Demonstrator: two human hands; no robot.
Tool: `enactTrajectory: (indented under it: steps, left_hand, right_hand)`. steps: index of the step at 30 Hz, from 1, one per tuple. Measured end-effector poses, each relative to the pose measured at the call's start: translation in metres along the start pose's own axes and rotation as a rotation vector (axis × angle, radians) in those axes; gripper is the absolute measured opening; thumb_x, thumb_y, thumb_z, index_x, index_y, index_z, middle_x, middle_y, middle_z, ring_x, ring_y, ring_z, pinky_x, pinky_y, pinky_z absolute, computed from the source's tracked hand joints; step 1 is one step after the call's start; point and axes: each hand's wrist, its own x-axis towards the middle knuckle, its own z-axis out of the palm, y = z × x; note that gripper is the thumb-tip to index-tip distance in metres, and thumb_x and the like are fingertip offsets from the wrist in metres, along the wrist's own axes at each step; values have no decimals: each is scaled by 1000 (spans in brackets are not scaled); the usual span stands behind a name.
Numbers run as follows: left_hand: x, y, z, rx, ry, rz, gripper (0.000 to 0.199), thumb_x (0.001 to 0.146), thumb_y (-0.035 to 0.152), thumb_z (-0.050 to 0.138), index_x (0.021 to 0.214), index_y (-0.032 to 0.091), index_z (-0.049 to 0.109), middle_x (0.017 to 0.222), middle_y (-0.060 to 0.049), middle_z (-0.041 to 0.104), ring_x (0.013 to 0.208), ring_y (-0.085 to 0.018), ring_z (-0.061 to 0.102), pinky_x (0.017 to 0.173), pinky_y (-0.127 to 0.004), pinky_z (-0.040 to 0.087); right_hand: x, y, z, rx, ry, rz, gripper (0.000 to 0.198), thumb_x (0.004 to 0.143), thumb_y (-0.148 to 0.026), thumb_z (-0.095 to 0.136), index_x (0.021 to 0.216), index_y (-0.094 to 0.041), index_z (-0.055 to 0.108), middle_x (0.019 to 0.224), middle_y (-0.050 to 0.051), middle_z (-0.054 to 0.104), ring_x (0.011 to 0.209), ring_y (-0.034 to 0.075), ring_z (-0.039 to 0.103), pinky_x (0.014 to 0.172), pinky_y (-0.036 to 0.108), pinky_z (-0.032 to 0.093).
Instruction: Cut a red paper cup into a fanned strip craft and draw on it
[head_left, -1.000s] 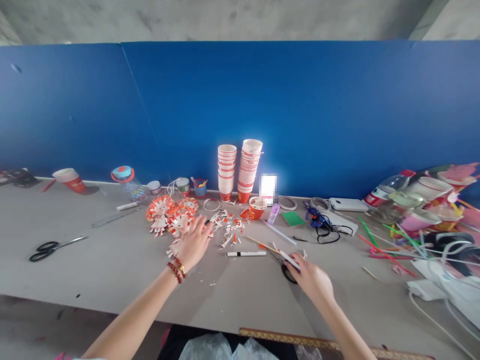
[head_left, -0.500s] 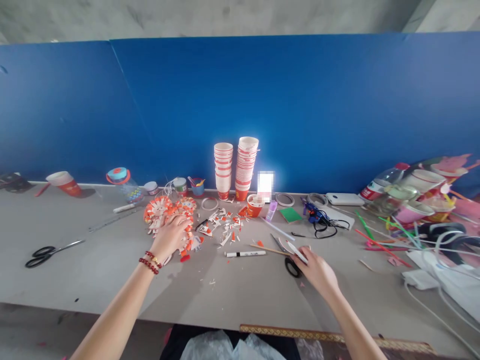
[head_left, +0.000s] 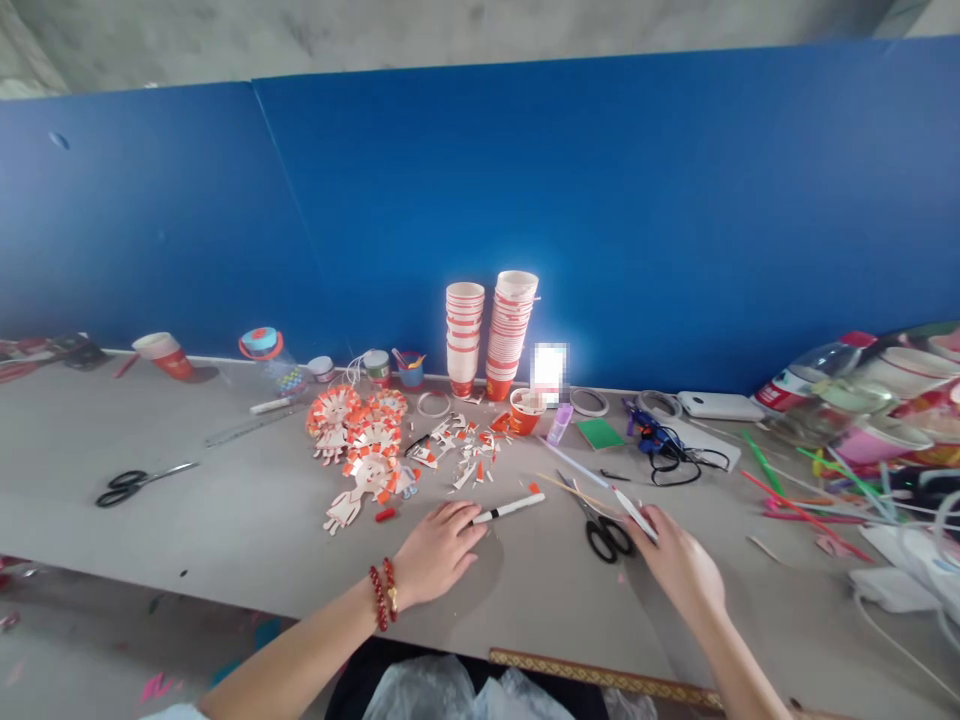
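Observation:
My left hand [head_left: 441, 552], a beaded bracelet at its wrist, lies low over the table. Its fingers are stretched out, and the fingertips are at the left end of a white-and-black marker [head_left: 517, 505], partly covering it. My right hand [head_left: 686, 565] is closed around a white marker pen [head_left: 634, 514] with a reddish tip pointing up and left. Just left of that hand lie black-handled scissors [head_left: 609, 538] and a thin wooden stick [head_left: 574, 490]. Left of my left hand, paper figures [head_left: 367, 475] with orange-and-white fringes lie grouped, beside a small red cap [head_left: 385, 514].
Two tall stacks of paper cups [head_left: 463, 345] stand by the blue partition [head_left: 390, 200]. Paper scraps [head_left: 469, 450] lie before them. Another pair of scissors [head_left: 139, 483] is at left. A glue gun [head_left: 656, 440], bottles [head_left: 817, 375] and cables [head_left: 889, 625] crowd the right.
My left hand has left the paper figures and come right and nearer me, to the marker, which now lies more slanted. My right hand still holds its pen, slightly farther right. The view has shifted.

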Motion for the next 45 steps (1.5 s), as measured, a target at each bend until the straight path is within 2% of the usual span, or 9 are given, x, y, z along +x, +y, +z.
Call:
enactTrajectory:
  steps: [6, 11, 14, 20, 25, 28, 36, 40, 45]
  left_hand:
    - [5, -23, -6, 17, 36, -117, 41, 92, 23, 49, 133, 27, 47, 144, -6, 46, 128, -24, 48, 106, -42, 44]
    - [16, -49, -2, 192, 135, -336, 47, 91, 29, 52, 137, 21, 45, 149, -16, 38, 135, -35, 39, 106, -55, 39]
    - [13, -44, 8, 132, 96, -278, 50, 93, 38, 50, 139, 23, 41, 151, -16, 35, 137, -34, 38, 107, -57, 38]
    - [12, -28, 19, -29, 94, -122, 54, 95, 38, 47, 146, 26, 32, 157, -12, 25, 145, -29, 23, 114, -54, 29]
    - [50, -47, 18, -282, 221, -168, 48, 88, 34, 59, 133, 26, 48, 146, -10, 45, 137, -30, 38, 113, -55, 28]
    - [97, -59, 19, -356, 309, -200, 56, 85, 33, 62, 137, 25, 42, 139, -11, 51, 129, -27, 48, 108, -48, 38]
    - [215, -71, 35, -599, 544, -319, 92, 72, 31, 77, 144, 14, 23, 135, -22, 50, 125, -32, 52, 103, -48, 43]
    - [213, -75, 28, -677, 575, -259, 70, 75, 27, 74, 135, 17, 39, 130, -16, 56, 118, -28, 58, 101, -44, 46]
    - [177, -101, -21, -695, 608, -196, 50, 81, 34, 68, 126, 21, 50, 122, -8, 63, 110, -23, 62, 96, -38, 49]
  right_hand:
    - [-8, -21, -3, 19, -27, -21, 26, 94, -45, 42, 102, -24, 57, 85, 5, 74, 69, 23, 70, 49, 25, 36]
    - [-17, -32, -11, 82, -160, 15, 32, 93, -49, 43, 106, -24, 59, 57, 0, 67, 63, 22, 70, 52, 24, 39]
    - [-25, -36, -11, 84, -136, -2, 35, 94, -49, 41, 106, -23, 60, 55, 1, 67, 62, 22, 69, 51, 23, 39]
    - [-36, -67, -4, 60, -100, -253, 37, 94, -39, 39, 114, -26, 67, 86, 8, 76, 72, 24, 71, 55, 26, 44]
    - [-30, -100, -2, 32, -162, -335, 37, 96, -31, 40, 127, -27, 59, 87, 5, 76, 74, 22, 71, 60, 25, 44]
    - [-27, -108, 2, 13, -171, -346, 33, 96, -27, 41, 120, -24, 63, 83, 5, 75, 72, 21, 71, 58, 23, 41]
    - [-35, -97, 4, 67, -128, -307, 32, 96, -27, 40, 118, -21, 63, 89, 6, 74, 78, 22, 70, 61, 24, 42]
    - [-35, -72, 2, -19, -104, -210, 34, 95, -24, 42, 124, -24, 61, 94, 6, 75, 79, 22, 71, 62, 25, 44]
    - [-22, -52, -6, -105, -129, -81, 47, 93, -20, 45, 139, -30, 49, 73, 2, 73, 61, 20, 69, 51, 23, 38]
